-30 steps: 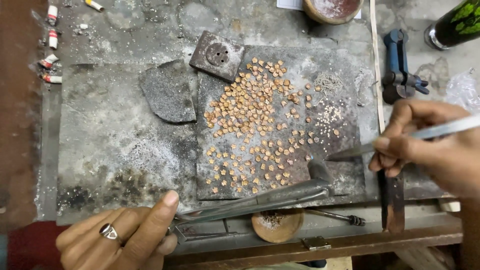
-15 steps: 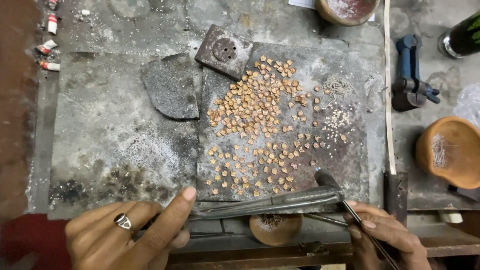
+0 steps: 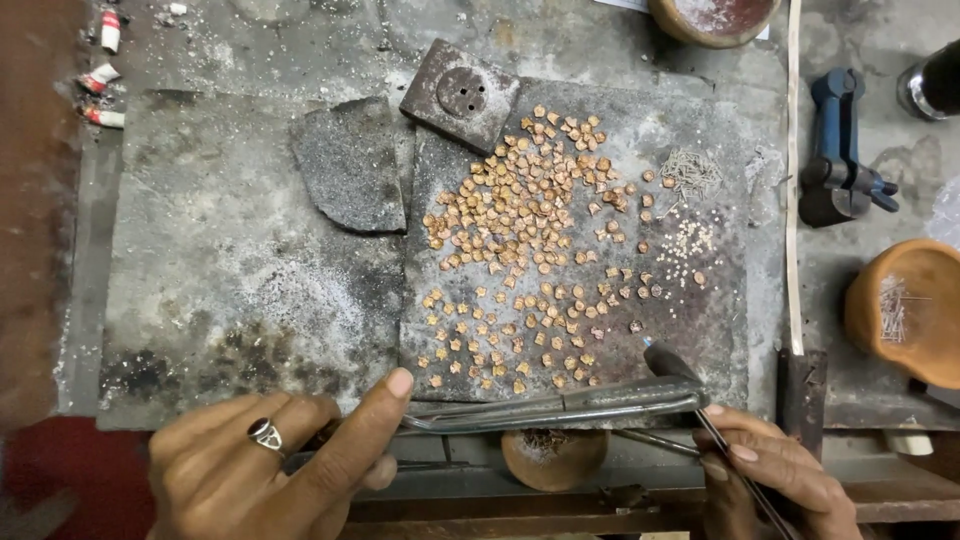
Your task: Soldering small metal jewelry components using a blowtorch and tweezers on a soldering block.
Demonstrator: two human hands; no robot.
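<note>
Many small copper-coloured star-shaped pieces (image 3: 530, 230) lie spread over a dark grey slab (image 3: 700, 330) on the bench. My left hand (image 3: 270, 465), with a ring on one finger, grips a long metal blowtorch tube (image 3: 560, 408) that runs right along the slab's near edge to a dark angled nozzle (image 3: 668, 360). My right hand (image 3: 775, 475) is at the lower right, its fingers closed on thin metal tweezers (image 3: 730, 460) whose tip is below the nozzle. A patch of tiny pale beads (image 3: 688, 240) and a heap of short fine wires (image 3: 688, 172) lie at the slab's right.
A square block with a round recess (image 3: 460, 92) and a broken grey slab piece (image 3: 350, 165) lie at the back. A blue clamp tool (image 3: 838, 150), a clay dish with wires (image 3: 905, 310), a long pale strip (image 3: 793, 180) and a small round cup (image 3: 555, 458) surround the work.
My right hand dropped from the right side of the slab, where it held a long thin tool, to the near edge. The view shifted, bringing the clay dish into sight.
</note>
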